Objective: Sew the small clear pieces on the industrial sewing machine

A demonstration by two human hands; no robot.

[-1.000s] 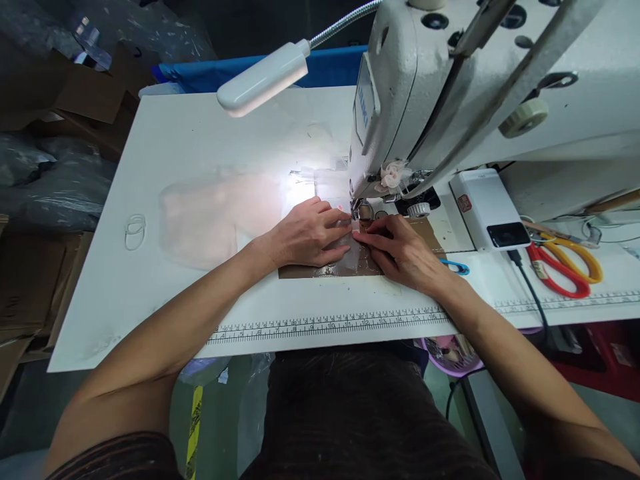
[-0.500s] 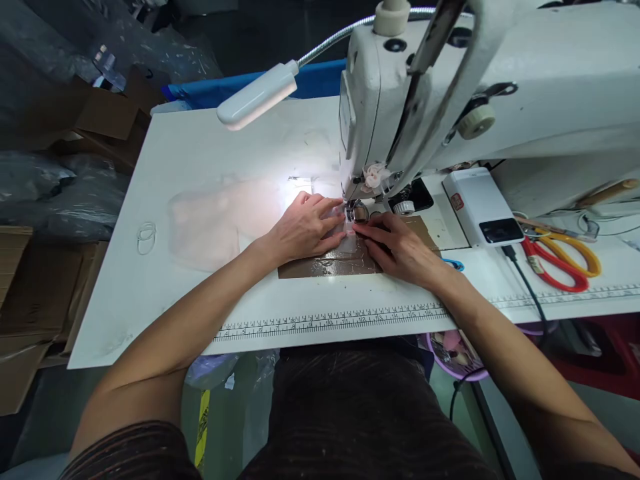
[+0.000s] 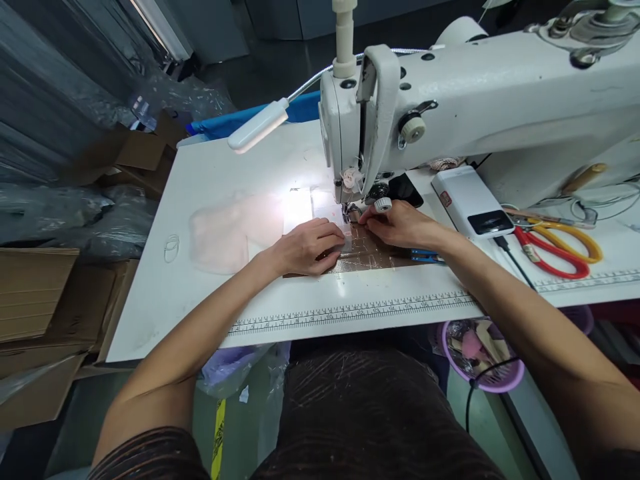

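My left hand (image 3: 313,245) lies on a piece of sheer white fabric (image 3: 324,215) just left of the presser foot, its fingers bent and slightly apart. The fabric runs up to the foot of the white sewing machine (image 3: 346,133). To the right of the foot, my right hand (image 3: 395,223) has thumb and index finger pinched together; what is between them is too small to make out. Under both hands is a shiny brown sheet (image 3: 373,257) taped to the table. Blue thread snips (image 3: 425,256) lie below my right wrist.
A lit lamp (image 3: 260,127) hangs over the sewing table (image 3: 175,300). Sheer pale fabric (image 3: 217,233) and two thin rings (image 3: 171,248) lie left. At right are a white power bank (image 3: 473,203), a black phone (image 3: 406,190), red scissors (image 3: 555,257) and yellow scissors (image 3: 575,240).
The head view has shifted, showing more of the machine. My right hand has moved slightly up beside the presser foot, and my left fingers have drawn back from it, now more bent.
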